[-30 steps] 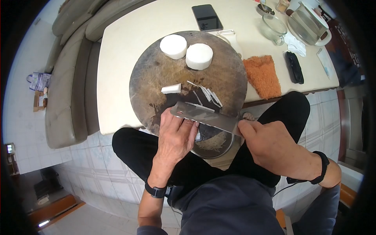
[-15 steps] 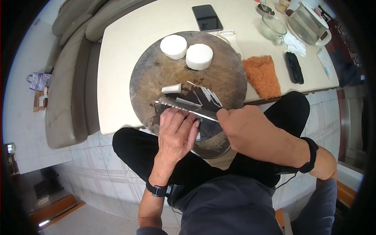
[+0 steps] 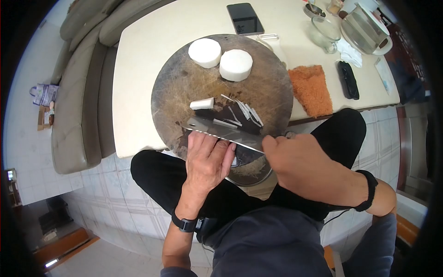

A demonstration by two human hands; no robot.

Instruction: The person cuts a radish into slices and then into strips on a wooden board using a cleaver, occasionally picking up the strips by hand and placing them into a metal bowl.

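My right hand [image 3: 295, 159] is closed round the handle of a kitchen knife [image 3: 221, 131]. Its broad blade lies across the front of a round wooden chopping board [image 3: 170, 92], right at my left fingertips. My left hand [image 3: 206, 157] has its fingers curled and pressed down on the board; the piece under them is mostly hidden by fingers and blade. Just beyond the blade are thin white radish strips [image 3: 249, 113] and a cut white radish block [image 3: 201, 104]. Two thick white radish rounds [image 3: 205, 52] stand at the board's far side.
Below the board's near edge, a bowl [image 3: 249, 177] holds fine shreds. On the table [image 3: 138, 92] are a phone [image 3: 245, 19], a peeler [image 3: 272, 44], an orange cloth [image 3: 311, 90], a black case [image 3: 347, 80], a glass cup [image 3: 324, 34] and a glass jug [image 3: 364, 30].
The knife blade has tilted and shifted slightly, with its flat side now showing more, and my right hand has moved a little right and down. My left hand stays nearly in place.
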